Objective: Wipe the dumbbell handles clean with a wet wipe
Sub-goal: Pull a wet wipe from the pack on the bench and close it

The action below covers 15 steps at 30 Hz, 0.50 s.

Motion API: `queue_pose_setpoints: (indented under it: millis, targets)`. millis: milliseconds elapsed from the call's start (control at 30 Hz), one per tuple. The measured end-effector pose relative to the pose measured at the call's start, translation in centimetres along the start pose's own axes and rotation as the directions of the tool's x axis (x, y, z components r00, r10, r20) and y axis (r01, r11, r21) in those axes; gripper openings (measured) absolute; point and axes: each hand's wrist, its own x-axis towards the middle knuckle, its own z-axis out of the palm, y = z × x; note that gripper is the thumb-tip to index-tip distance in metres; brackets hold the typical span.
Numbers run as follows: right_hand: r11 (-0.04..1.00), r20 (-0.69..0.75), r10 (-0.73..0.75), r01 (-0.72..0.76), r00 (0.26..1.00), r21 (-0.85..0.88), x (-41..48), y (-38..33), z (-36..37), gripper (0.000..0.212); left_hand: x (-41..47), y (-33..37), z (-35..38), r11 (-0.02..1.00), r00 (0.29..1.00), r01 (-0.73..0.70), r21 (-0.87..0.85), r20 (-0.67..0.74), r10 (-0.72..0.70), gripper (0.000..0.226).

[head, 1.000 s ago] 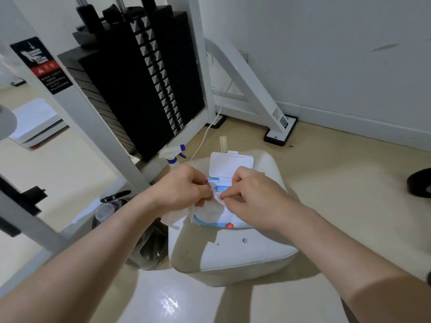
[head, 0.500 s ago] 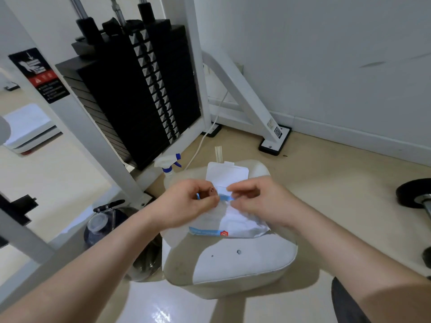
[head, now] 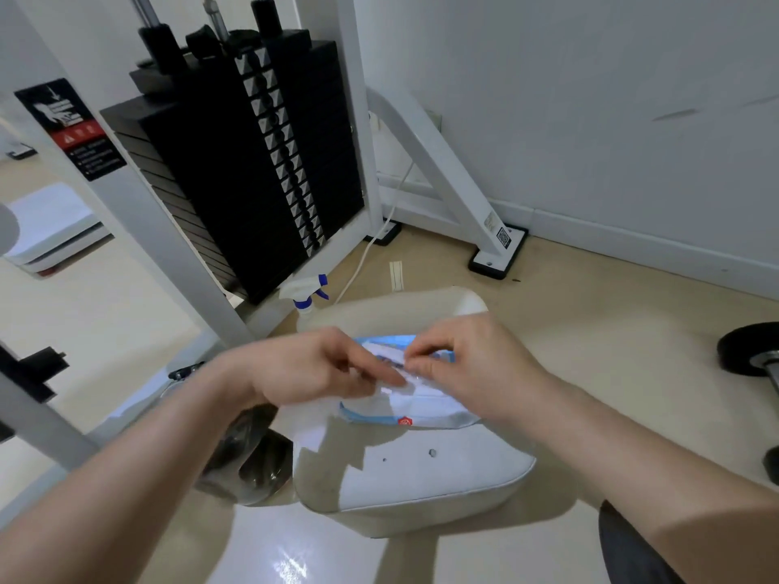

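Observation:
A blue-and-white wet wipe pack (head: 421, 408) lies on a white padded seat (head: 421, 474). My right hand (head: 472, 368) hovers over the pack's top and pinches its lid flap between thumb and forefinger. My left hand (head: 316, 368) reaches in from the left, one fingertip pressing on the pack. A pale wet wipe (head: 305, 432) hangs under that hand, blurred. At the right edge lies a dumbbell (head: 746, 349) with a black end plate and a metal handle, well apart from both hands.
A white weight machine with a black weight stack (head: 253, 162) stands behind the seat. A spray bottle (head: 305, 299) with a blue trigger stands at its base. A dark shiny object (head: 248, 461) sits on the floor left of the seat. The wall runs behind.
The pack's white lid flap stood open before; now it is folded down under my right fingers. My left hand moved right onto the pack. The camera turned, bringing more of the dumbbell into view.

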Motion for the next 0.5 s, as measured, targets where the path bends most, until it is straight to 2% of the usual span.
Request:
queue_pose_setpoints:
  millis: [33,67,100,133,200,233,300,400,433,467,500]
  targets:
    - [0.972,0.048,-0.051,0.061,0.998,-0.226,-0.5,-0.2,0.4,0.014,-0.6,-0.1,-0.6,0.990,0.998,-0.005,-0.141,-0.067,-0.005,0.029]
    - [0.894,0.068,-0.113,0.131,0.991,-0.428,-1.0,-0.3,1.0,0.014,-0.9,-0.1,-0.9,0.974,0.985,-0.018,-0.227,-0.169,-0.021,0.021]
    - [0.799,0.083,-0.183,0.197,0.980,-0.568,-1.5,-0.3,1.7,0.009,-0.8,0.0,-1.0,0.963,0.964,-0.014,-0.270,-0.258,-0.059,0.012]
    - [0.740,0.077,-0.232,0.228,0.970,-0.633,-2.0,-0.2,2.4,0.004,-0.4,0.1,-0.7,0.972,0.948,0.020,-0.232,-0.304,-0.092,0.009]
    - [0.678,0.101,-0.319,0.302,0.942,-0.670,-2.9,0.4,3.7,0.010,0.9,-0.1,0.7,0.980,0.939,0.169,0.101,-0.318,-0.129,0.023]
    - [0.649,0.123,-0.326,0.317,0.937,-0.692,-3.2,0.9,4.2,0.013,1.5,-0.2,1.5,0.934,0.927,0.245,0.259,-0.345,-0.147,0.029]
    - [0.592,0.158,-0.322,0.329,0.933,-0.736,-3.6,1.0,4.7,0.017,2.3,-0.4,2.5,0.851,0.895,0.351,0.391,-0.407,-0.182,0.037]
    - [0.609,0.172,-0.270,0.307,0.947,-0.731,-3.1,-0.2,4.4,0.011,3.3,0.3,3.0,0.711,0.876,0.420,0.563,-0.456,-0.157,0.039]
    - [0.641,0.174,-0.222,0.278,0.959,-0.715,-2.8,-0.7,4.0,0.011,3.4,0.5,3.0,0.717,0.881,0.417,0.559,-0.444,-0.166,0.036]
    - [0.706,0.157,-0.164,0.227,0.974,-0.671,-2.4,-1.0,3.4,0.012,3.4,0.5,2.7,0.777,0.891,0.396,0.489,-0.411,-0.195,0.033]
    - [0.813,0.160,-0.035,0.121,0.987,-0.570,-1.9,-1.1,2.7,0.017,3.1,0.6,2.2,0.864,0.901,0.365,0.348,-0.364,-0.234,0.029]
